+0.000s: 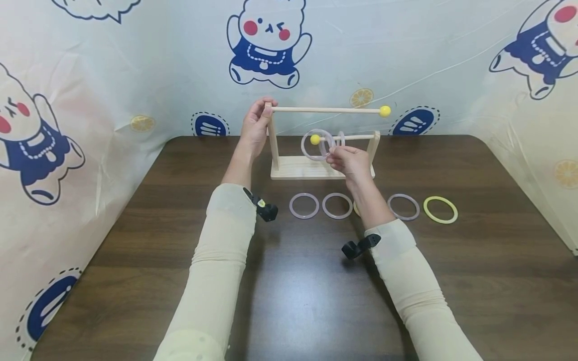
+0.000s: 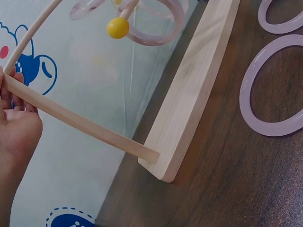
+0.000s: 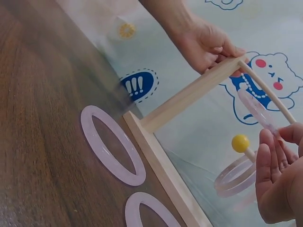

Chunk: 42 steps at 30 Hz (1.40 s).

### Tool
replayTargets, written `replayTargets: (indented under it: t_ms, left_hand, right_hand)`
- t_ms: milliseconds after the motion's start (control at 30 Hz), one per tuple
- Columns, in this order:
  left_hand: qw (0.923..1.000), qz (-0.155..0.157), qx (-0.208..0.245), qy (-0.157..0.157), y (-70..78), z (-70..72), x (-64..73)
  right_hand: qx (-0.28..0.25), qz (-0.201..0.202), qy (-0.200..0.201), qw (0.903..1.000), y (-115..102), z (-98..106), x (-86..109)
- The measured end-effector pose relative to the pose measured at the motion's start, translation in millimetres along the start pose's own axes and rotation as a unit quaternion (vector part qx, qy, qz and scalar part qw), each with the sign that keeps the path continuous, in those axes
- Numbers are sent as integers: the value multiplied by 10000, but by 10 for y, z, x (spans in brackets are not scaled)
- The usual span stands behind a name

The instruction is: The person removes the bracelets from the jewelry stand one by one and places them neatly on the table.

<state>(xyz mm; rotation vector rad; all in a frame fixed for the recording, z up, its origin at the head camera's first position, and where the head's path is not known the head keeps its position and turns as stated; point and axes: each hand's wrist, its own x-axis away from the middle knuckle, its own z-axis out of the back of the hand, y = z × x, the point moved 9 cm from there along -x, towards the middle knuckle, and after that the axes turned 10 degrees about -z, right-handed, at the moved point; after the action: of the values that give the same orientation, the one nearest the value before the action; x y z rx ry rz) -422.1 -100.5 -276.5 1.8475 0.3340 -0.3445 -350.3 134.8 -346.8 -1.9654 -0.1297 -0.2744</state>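
My left hand (image 1: pixel 256 125) grips the top of the tall post (image 1: pixel 273 143) of a wooden ring stand, thumb in front. With the thumb and fingers of my right hand (image 1: pixel 352 163) I pinch a pale purple ring (image 3: pixel 258 111) close to the yellow ball (image 1: pixel 315 140) that tips the lower rod. In the head view this ring surrounds the ball's outline; in the right wrist view it stands edge-on beside it. More translucent rings (image 3: pixel 227 182) hang on the lower rod, behind the ball. The upper rod (image 1: pixel 325 110), tipped with another yellow ball (image 1: pixel 385 111), carries no ring.
Before the stand's base (image 1: pixel 298 168), rings lie in a row on the dark wooden table (image 1: pixel 298 281): purple rings (image 1: pixel 304 217) and a yellow ring (image 1: pixel 440 221) at the right end. My right forearm partly covers another yellow ring (image 1: pixel 356 208). A printed cloth (image 1: pixel 180 60) hangs behind the table.
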Motion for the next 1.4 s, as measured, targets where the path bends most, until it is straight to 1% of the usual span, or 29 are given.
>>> replayTargets:
  t_ms: [200,333,567,800,1067,1167,1400]
  left_hand:
    - [9999,-14,121,4,8,-5,1]
    - [9998,-30,176,-10,4,-11,-4]
    - [9998,-7,189,1,1,-9,-2]
    - [9998,-44,213,3,-1,0,2]
    - [10000,-16,67,28,-1,14,3]
    - [9999,-30,119,19,1,8,2]
    - [9997,-57,230,-3,6,-7,2]
  right_hand:
    - [67,-335,-119,9993,20,-40,81]
    - [94,-443,-249,9987,23,-85,152]
    - [288,-452,-320,9981,18,-123,222]
    - [452,-536,-505,9963,68,-128,241]
    - [902,-845,-1005,9872,228,-195,280]
    - [1021,-971,-1152,9833,272,-212,298]
    - [1338,-1137,-1288,9760,308,-220,335]
